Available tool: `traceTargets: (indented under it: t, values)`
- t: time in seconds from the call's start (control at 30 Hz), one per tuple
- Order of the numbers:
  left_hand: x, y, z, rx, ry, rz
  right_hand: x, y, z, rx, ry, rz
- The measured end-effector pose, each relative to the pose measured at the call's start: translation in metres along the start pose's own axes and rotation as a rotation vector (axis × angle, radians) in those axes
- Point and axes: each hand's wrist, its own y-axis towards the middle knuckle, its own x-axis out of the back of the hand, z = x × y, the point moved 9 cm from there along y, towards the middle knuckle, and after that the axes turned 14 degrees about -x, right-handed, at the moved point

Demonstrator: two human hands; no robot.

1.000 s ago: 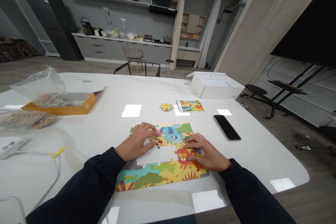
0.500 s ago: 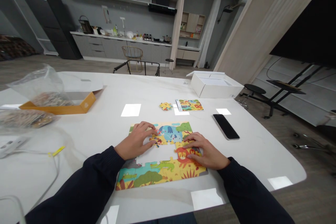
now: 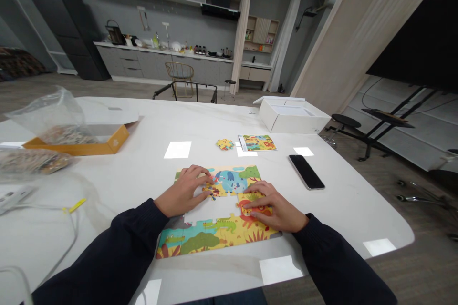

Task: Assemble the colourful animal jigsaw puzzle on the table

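Touching the flat, knobbly-cut puzzle [image 3: 202, 243] at upper left with left hand [image 3: 184, 193] and at right with right hand [image 3: 281, 208], with fingers and thumbs apart, near the close edge of a smooth white table [image 3: 343, 214], with printed animals [image 3: 225, 182] upright, lengthwise roughly left to right

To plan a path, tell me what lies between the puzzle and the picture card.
Bare tabletop with a light patch separates puzzle and card, head view.
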Motion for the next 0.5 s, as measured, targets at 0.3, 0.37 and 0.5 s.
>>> traceTargets:
  t: [0.3,0.37,0.5]
  values:
    - [-0.001,0.000,0.001,0.001,0.007,0.011,0.005,0.001,-0.002,-0.029,0.028,-0.049]
    - [-0.001,0.000,0.000,-0.003,0.006,0.009,0.007,0.001,-0.005,-0.042,0.042,-0.073]
    - [0.000,0.001,-0.001,-0.005,0.007,-0.004,0.009,0.002,-0.007,-0.045,0.047,-0.089]
